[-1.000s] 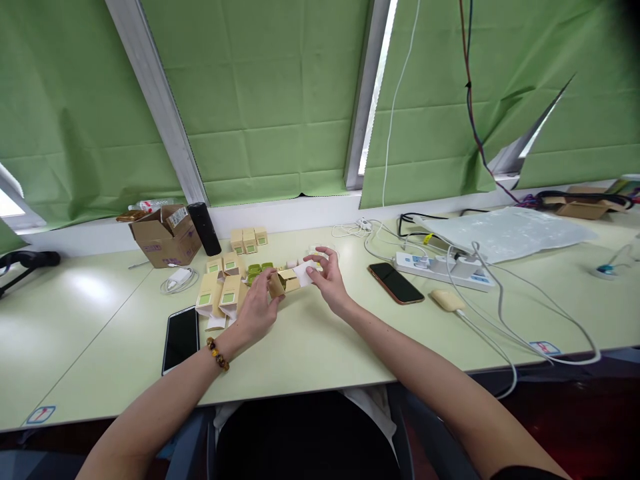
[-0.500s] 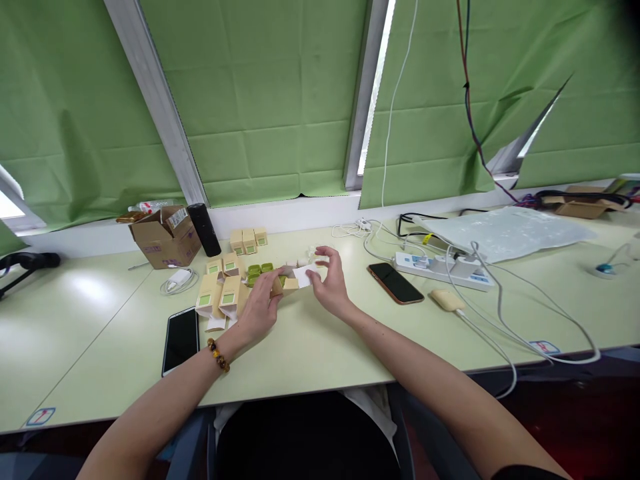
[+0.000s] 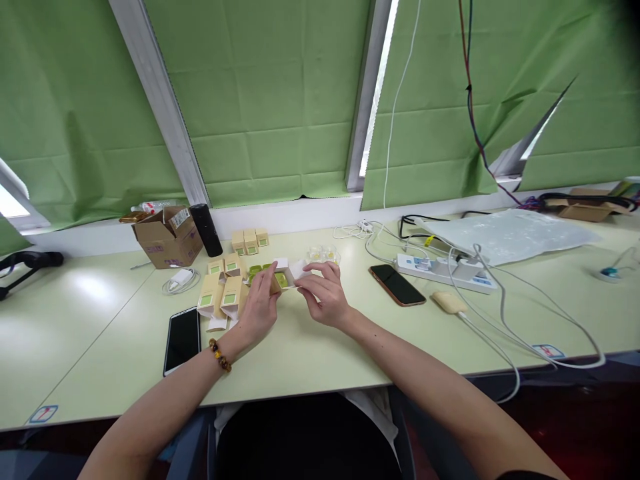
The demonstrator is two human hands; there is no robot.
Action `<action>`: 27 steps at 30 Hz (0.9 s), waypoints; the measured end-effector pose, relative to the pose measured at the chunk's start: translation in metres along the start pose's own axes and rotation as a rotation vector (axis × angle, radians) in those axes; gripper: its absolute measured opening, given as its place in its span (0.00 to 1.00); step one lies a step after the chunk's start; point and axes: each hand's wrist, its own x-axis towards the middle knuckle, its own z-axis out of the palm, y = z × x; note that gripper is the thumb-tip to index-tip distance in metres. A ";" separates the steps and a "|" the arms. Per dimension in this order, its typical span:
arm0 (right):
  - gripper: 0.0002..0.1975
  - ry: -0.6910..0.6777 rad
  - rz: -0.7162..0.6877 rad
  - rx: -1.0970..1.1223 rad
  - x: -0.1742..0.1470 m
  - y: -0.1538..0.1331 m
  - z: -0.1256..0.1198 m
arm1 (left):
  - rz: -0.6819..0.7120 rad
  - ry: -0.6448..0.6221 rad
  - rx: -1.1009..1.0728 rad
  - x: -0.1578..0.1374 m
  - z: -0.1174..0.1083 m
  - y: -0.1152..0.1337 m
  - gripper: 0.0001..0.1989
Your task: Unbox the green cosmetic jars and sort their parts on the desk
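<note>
Center frame, the left hand (image 3: 259,303) grips an open paperboard carton (image 3: 275,287); the right hand (image 3: 325,293) works by its white flap (image 3: 299,269), pinch unclear. Flap-handling seems the step; next needs a steady carton. Beyond, three small boxes (image 3: 251,241) stand.

The head camera looks forward, down; the desk (image 3: 320,353) seems near.
</note>
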 end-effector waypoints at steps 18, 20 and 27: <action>0.03 0.001 0.244 -0.003 0.005 -0.014 0.010 | 0.166 -0.036 0.188 -0.005 0.000 0.007 0.39; 0.03 -0.013 0.278 -0.018 0.006 -0.016 0.012 | 0.202 -0.054 0.242 -0.007 0.003 0.006 0.40; 0.04 0.048 0.345 0.127 0.004 -0.015 0.019 | 0.188 -0.076 0.313 -0.007 0.003 0.005 0.40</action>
